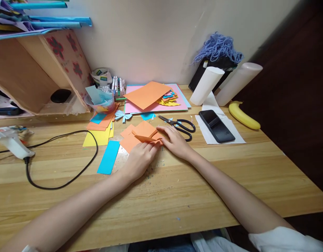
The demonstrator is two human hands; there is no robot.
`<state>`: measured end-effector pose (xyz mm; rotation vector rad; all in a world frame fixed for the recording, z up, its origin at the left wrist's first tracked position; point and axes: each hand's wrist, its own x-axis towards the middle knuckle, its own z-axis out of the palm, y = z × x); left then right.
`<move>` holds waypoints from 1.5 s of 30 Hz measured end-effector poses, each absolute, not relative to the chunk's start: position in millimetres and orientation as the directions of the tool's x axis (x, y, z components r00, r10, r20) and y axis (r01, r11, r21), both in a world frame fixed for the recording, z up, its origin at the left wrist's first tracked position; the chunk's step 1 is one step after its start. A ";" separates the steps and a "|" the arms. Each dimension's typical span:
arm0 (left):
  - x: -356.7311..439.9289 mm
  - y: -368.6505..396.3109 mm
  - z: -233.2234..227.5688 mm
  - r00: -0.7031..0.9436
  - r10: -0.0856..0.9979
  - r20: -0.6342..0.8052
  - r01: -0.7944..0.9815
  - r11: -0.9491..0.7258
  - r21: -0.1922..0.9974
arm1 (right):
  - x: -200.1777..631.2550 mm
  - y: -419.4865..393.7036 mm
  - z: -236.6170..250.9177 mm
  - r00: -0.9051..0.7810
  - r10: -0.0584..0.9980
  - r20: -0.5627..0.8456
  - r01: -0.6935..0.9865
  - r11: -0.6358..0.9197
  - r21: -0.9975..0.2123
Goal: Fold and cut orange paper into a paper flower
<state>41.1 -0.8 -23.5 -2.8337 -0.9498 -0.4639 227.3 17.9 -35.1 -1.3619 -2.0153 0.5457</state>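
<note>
One wooden desk (177, 189), beige wall (156, 38)

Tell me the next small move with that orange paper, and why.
Probably press the fold flat: the left hand and right hand both pinch a half-folded orange paper, whose top flap stands raised above the orange sheets beneath.
</note>
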 end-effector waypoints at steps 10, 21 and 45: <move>36.9 5.5 -24.5 0.772 0.520 0.365 0.587 -0.804 -0.095 | 229.8 17.0 -28.5 -0.287 0.921 0.263 0.512 0.379 -0.771; 38.0 3.4 -19.3 0.635 0.541 0.551 0.649 -0.761 -0.002 | 237.8 20.8 -35.9 -0.209 0.935 0.285 0.305 0.339 -0.890; 34.6 7.2 -11.0 0.405 0.624 0.669 0.477 -0.768 0.428 | 223.7 -1.1 -17.2 -0.079 0.995 0.056 0.048 0.060 -0.997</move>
